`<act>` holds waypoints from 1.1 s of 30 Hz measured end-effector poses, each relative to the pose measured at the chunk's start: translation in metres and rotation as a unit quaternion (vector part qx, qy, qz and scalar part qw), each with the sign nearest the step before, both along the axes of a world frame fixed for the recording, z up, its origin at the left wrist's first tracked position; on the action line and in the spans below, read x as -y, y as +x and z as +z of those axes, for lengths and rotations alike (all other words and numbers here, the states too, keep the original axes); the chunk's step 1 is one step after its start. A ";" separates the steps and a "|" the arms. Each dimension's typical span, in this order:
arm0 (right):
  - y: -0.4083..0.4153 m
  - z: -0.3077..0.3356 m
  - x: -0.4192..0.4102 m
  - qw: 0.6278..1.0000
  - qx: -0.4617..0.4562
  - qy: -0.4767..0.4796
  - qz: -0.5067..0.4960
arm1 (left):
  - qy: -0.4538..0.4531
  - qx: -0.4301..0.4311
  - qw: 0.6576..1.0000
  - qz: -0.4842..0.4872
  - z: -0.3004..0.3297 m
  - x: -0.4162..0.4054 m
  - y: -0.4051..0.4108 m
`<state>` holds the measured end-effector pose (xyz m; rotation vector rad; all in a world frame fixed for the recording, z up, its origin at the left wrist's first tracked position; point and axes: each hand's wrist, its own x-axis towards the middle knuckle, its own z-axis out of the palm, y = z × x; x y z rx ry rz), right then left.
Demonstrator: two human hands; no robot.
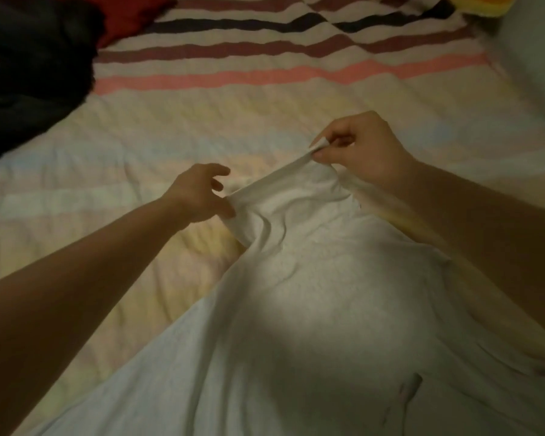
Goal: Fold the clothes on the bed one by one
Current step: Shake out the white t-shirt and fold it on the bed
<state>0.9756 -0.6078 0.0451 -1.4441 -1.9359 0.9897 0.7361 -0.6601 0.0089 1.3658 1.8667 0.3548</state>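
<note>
Both arms outstretched, left grip [202,193] and right grip [356,146] pinching.

A white garment [312,309] lies spread across the lower middle of the frame on a striped bedspread [265,89]. The left hand [199,193], at centre left, pinches one end of the garment's top edge between thumb and finger, its other fingers spread loose. The right hand [356,146], slightly higher and to the right, pinches the other end, and the edge is pulled taut between them. In the upper left sits a black heap of clothing [35,67] with something red [129,17] just behind it. A yellow object [482,3] peeks in at the upper right corner.
</note>
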 end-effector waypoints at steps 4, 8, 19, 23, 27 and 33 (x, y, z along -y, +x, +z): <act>0.016 0.004 0.052 0.993 0.055 0.098 0.037 | 0.109 -0.060 0.989 -0.078 0.009 0.033 0.000; 0.033 -0.002 0.116 0.985 0.080 0.153 0.020 | 0.240 -0.092 0.948 -0.186 0.008 0.081 0.004; 0.043 -0.082 0.250 0.992 0.100 0.073 -0.020 | 0.288 -0.142 0.887 -0.331 -0.045 0.148 0.017; 0.038 -0.103 0.270 0.990 0.130 0.063 0.004 | 0.312 -0.242 0.791 -0.467 -0.062 0.149 0.008; 0.041 -0.102 0.269 0.985 0.156 0.060 0.052 | 0.238 -0.215 0.802 -0.504 -0.060 0.148 0.005; 0.040 -0.080 0.238 0.995 0.102 0.004 0.002 | 0.284 -0.083 0.893 -0.340 -0.042 0.140 0.029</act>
